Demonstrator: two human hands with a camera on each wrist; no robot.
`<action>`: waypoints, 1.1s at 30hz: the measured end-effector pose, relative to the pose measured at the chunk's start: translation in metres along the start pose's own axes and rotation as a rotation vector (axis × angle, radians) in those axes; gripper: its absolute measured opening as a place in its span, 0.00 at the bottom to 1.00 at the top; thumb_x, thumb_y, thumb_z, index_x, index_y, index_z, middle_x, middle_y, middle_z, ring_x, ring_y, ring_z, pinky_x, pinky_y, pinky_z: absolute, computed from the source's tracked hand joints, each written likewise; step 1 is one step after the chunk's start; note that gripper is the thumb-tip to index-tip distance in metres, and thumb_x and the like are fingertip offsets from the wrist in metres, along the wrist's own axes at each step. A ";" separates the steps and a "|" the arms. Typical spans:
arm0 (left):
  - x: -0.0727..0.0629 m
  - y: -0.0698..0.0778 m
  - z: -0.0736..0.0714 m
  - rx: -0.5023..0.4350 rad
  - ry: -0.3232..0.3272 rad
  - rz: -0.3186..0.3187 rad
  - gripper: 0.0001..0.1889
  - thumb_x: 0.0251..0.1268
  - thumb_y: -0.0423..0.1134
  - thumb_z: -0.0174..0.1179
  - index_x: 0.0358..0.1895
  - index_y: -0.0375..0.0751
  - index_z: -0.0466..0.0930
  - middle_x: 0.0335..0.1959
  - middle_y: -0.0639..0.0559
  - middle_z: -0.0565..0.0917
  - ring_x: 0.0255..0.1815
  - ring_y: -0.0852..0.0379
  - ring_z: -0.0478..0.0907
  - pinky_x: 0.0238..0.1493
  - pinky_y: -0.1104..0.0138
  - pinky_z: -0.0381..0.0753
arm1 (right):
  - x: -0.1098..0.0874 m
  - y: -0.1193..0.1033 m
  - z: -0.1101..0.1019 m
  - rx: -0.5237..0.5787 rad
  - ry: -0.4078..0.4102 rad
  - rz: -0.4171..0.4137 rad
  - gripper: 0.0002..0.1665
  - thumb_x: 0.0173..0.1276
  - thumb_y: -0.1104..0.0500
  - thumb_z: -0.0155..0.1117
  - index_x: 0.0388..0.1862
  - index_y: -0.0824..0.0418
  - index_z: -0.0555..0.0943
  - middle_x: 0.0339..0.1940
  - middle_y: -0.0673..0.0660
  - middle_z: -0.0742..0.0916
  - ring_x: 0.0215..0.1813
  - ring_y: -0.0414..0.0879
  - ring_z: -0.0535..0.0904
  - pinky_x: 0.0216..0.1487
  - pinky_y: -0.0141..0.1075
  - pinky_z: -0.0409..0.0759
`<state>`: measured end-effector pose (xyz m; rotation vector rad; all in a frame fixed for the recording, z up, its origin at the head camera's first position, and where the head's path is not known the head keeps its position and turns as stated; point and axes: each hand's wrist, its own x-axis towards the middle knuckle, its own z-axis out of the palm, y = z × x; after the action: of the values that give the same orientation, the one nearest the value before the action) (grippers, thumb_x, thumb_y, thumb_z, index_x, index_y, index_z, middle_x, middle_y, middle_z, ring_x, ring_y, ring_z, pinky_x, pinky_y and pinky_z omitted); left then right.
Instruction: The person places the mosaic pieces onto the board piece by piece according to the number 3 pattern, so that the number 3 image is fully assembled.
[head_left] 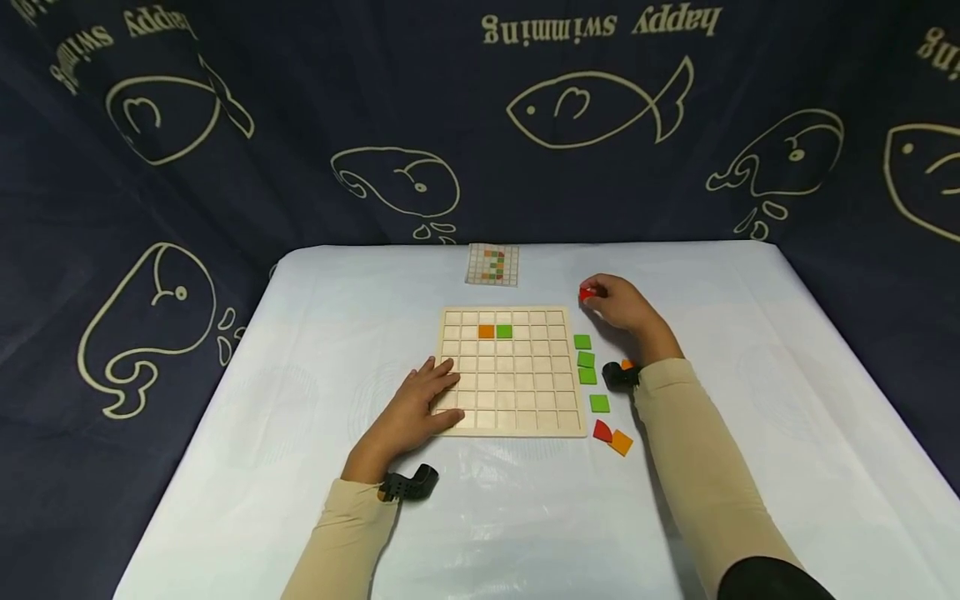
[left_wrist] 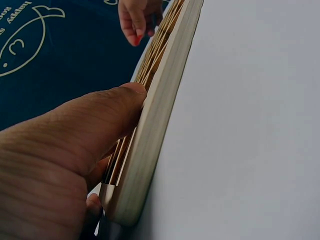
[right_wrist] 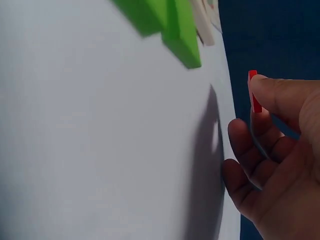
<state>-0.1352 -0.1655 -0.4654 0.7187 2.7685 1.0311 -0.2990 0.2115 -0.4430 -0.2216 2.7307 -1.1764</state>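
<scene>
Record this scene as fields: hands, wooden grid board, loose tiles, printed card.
Left hand: rests on pale wooden grid board, left side
Right hand: pinches red piece, shape partly hidden
On board: orange square tile beside green square tile, second-farthest row
Loose, right of board: four green square tiles, red quarter-circle tile, another orange square tile
Printed grid card: beyond the board

You've got 1 board [head_left: 514, 364], 1 card [head_left: 492, 265], 5 green tiles [head_left: 505, 332] (1 on board, 4 off), 3 orange tiles [head_left: 487, 332] (1 on, 2 off, incl. 1 part-hidden) & 2 red tiles [head_left: 602, 432], i.e. 10 pcs in view, plus your 2 hands [head_left: 411, 407] & 2 wrist cams [head_left: 416, 484].
</scene>
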 end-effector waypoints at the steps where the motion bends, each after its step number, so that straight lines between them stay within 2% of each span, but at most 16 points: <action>1: 0.000 0.000 0.000 -0.001 0.001 0.000 0.33 0.66 0.44 0.67 0.70 0.34 0.70 0.76 0.42 0.62 0.79 0.40 0.47 0.76 0.44 0.44 | -0.001 -0.002 0.000 -0.001 0.000 -0.004 0.17 0.76 0.62 0.55 0.60 0.67 0.76 0.53 0.65 0.80 0.50 0.56 0.74 0.51 0.46 0.74; 8: 0.000 0.000 -0.002 -0.010 0.002 0.006 0.32 0.66 0.44 0.67 0.69 0.33 0.71 0.76 0.41 0.62 0.79 0.40 0.47 0.75 0.43 0.44 | -0.006 -0.015 0.003 0.002 -0.004 -0.058 0.16 0.76 0.62 0.55 0.59 0.67 0.76 0.50 0.64 0.80 0.47 0.55 0.74 0.47 0.45 0.75; 13: 0.000 0.002 -0.003 -0.009 -0.004 0.006 0.33 0.65 0.44 0.67 0.69 0.33 0.70 0.76 0.41 0.61 0.79 0.39 0.47 0.75 0.43 0.44 | -0.008 -0.027 0.009 0.026 -0.009 -0.084 0.16 0.76 0.63 0.55 0.58 0.68 0.77 0.51 0.65 0.81 0.49 0.56 0.74 0.50 0.46 0.74; 16: 0.001 0.002 -0.003 -0.008 -0.006 0.006 0.33 0.65 0.44 0.67 0.69 0.32 0.70 0.76 0.41 0.61 0.79 0.39 0.47 0.76 0.43 0.44 | -0.009 -0.032 0.013 0.047 -0.023 -0.088 0.16 0.76 0.63 0.55 0.58 0.68 0.77 0.50 0.64 0.81 0.49 0.55 0.75 0.51 0.46 0.74; 23: 0.001 0.003 -0.003 -0.014 -0.003 0.007 0.32 0.65 0.44 0.67 0.69 0.32 0.71 0.76 0.40 0.62 0.79 0.39 0.47 0.76 0.44 0.44 | -0.013 -0.042 0.026 0.103 -0.085 -0.087 0.18 0.76 0.63 0.55 0.61 0.68 0.76 0.49 0.63 0.81 0.46 0.55 0.76 0.46 0.45 0.76; 33: 0.000 0.000 -0.001 -0.015 0.000 0.008 0.32 0.65 0.44 0.67 0.69 0.33 0.71 0.76 0.41 0.62 0.79 0.39 0.47 0.75 0.43 0.45 | -0.018 -0.053 0.046 0.112 -0.113 -0.111 0.17 0.78 0.63 0.54 0.61 0.68 0.76 0.51 0.63 0.81 0.49 0.55 0.77 0.50 0.48 0.76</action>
<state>-0.1355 -0.1659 -0.4642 0.7289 2.7575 1.0522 -0.2685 0.1467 -0.4342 -0.4170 2.5753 -1.2987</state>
